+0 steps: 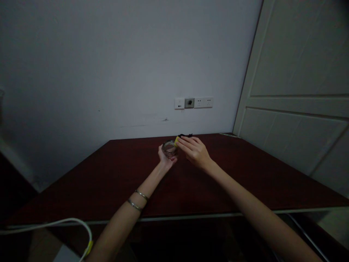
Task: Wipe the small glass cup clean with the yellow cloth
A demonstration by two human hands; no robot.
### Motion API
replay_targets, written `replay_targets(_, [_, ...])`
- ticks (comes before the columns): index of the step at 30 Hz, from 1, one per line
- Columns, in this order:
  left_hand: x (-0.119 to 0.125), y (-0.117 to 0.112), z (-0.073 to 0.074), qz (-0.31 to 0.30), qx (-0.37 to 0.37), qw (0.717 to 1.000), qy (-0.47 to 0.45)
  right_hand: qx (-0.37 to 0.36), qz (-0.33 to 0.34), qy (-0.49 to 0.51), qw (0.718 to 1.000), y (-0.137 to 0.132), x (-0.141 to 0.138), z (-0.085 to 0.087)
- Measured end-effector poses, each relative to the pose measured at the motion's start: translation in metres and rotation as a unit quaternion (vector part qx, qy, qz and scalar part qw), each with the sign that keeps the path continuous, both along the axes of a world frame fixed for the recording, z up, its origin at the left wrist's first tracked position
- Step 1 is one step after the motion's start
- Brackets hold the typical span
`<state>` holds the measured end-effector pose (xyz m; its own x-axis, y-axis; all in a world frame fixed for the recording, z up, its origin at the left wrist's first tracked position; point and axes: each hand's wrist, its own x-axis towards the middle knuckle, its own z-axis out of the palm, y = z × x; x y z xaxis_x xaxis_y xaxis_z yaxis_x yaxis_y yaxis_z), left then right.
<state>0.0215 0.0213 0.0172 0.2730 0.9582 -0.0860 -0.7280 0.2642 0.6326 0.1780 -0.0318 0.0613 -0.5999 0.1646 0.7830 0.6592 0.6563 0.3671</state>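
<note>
My left hand (165, 159) is closed around a clear round glass container (169, 155), cupping it from below and from the left. Its ring-like rim faces partly towards me, so it looks tilted. The fingers of my right hand (195, 150) pinch a small yellow sponge-like piece (176, 141) against the container's right side. Whether the yellow piece reaches inside the rim I cannot tell. Just behind my right fingers shows a small black thing (190, 135), partly hidden, its kind unclear. Both hands are above the far half of the dark red table (122, 174).
A pale wall with a row of sockets and a switch (194, 103) stands behind the table. To the right is a light panelled door (297, 91). A white cable (73, 219) with a yellow tag loops over the front left edge, near my left forearm.
</note>
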Motion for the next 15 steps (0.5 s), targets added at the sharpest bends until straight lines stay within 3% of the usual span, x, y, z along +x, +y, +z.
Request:
replay_targets(3, [0.001, -0.005, 0.003, -0.049, -0.003, 0.998, 0.04, -0.025, 0.045, -0.07, 0.996, 0.012, 0.002, 0.015])
replay_targets(6, [0.003, -0.009, 0.006, -0.063, -0.01, 0.994, 0.088, -0.046, 0.078, -0.107, 0.99, 0.021, 0.004, 0.015])
replay_targets(15, [0.008, -0.012, 0.001, -0.012, -0.022, 0.998, 0.063, -0.048, 0.063, 0.002, 0.997, 0.013, 0.0, -0.024])
